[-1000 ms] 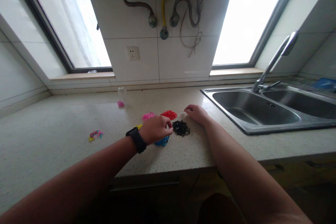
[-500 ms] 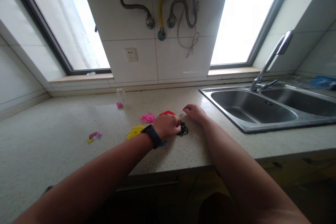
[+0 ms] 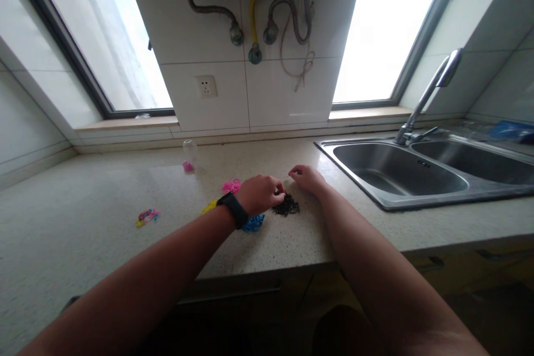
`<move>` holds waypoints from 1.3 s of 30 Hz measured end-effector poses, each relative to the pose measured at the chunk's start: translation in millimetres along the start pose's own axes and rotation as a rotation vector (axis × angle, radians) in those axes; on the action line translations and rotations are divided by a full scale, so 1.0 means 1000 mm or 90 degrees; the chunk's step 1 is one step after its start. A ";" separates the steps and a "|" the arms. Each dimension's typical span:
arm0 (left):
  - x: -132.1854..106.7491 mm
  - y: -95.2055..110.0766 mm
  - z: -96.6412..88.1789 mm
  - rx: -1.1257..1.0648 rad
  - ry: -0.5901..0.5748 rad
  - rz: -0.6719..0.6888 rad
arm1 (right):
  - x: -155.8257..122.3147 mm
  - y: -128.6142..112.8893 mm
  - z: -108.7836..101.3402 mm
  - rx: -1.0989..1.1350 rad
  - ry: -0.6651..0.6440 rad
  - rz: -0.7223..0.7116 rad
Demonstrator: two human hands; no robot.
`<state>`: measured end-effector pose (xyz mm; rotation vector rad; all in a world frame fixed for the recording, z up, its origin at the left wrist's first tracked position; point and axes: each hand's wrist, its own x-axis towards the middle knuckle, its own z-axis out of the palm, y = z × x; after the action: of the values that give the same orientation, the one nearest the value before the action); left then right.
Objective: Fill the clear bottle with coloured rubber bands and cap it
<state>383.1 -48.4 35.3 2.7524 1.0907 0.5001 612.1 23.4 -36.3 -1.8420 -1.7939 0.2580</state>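
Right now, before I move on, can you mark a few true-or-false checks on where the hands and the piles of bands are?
1. The left hand reaches the black pile of bands. True.
2. The right hand holds the small bottle. False: the bottle stands alone, far to the left; the hand rests on the counter.
3. A dark watch band is on the left wrist. True.
4. The blue pile lies in the sink. False: it lies on the counter by the left wrist.
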 end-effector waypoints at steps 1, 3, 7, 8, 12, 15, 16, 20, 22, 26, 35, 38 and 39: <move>-0.003 -0.005 -0.006 -0.005 0.008 -0.004 | 0.000 0.000 0.000 0.000 -0.003 0.002; -0.013 -0.016 -0.017 -0.007 0.023 -0.018 | 0.000 0.000 0.000 0.001 -0.007 0.007; -0.042 -0.042 -0.035 0.001 0.031 -0.053 | -0.001 -0.002 -0.002 0.001 -0.009 0.005; -0.052 -0.047 -0.038 0.010 0.032 -0.053 | -0.002 -0.002 -0.003 -0.002 -0.010 0.005; -0.097 -0.050 -0.040 0.071 -0.010 0.022 | -0.003 -0.003 -0.003 -0.011 -0.014 0.002; -0.132 -0.040 -0.031 0.080 -0.047 0.111 | -0.003 -0.004 -0.003 -0.015 -0.018 0.005; -0.143 -0.037 -0.028 0.088 -0.048 0.133 | -0.003 -0.004 -0.003 -0.016 -0.019 0.004; -0.174 -0.034 -0.015 0.142 -0.052 0.199 | -0.004 -0.003 -0.004 -0.020 -0.017 -0.014; -0.183 -0.038 -0.011 0.149 -0.049 0.204 | -0.003 -0.002 -0.003 -0.023 -0.019 -0.024; -0.187 -0.046 -0.005 0.124 -0.049 0.207 | -0.002 0.001 -0.001 -0.008 -0.034 -0.036; -0.184 -0.045 -0.004 0.127 -0.031 0.212 | -0.013 -0.013 -0.011 0.177 -0.059 -0.024; -0.185 -0.045 -0.004 0.135 -0.019 0.222 | -0.016 -0.021 -0.012 0.204 -0.037 -0.036; -0.185 -0.045 -0.005 0.139 -0.016 0.225 | -0.018 -0.026 -0.012 0.215 -0.033 -0.055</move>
<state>226.8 -142.9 -18.4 3.1536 0.6885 0.4052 593.8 2.0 -17.5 -1.5308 -1.7361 0.5437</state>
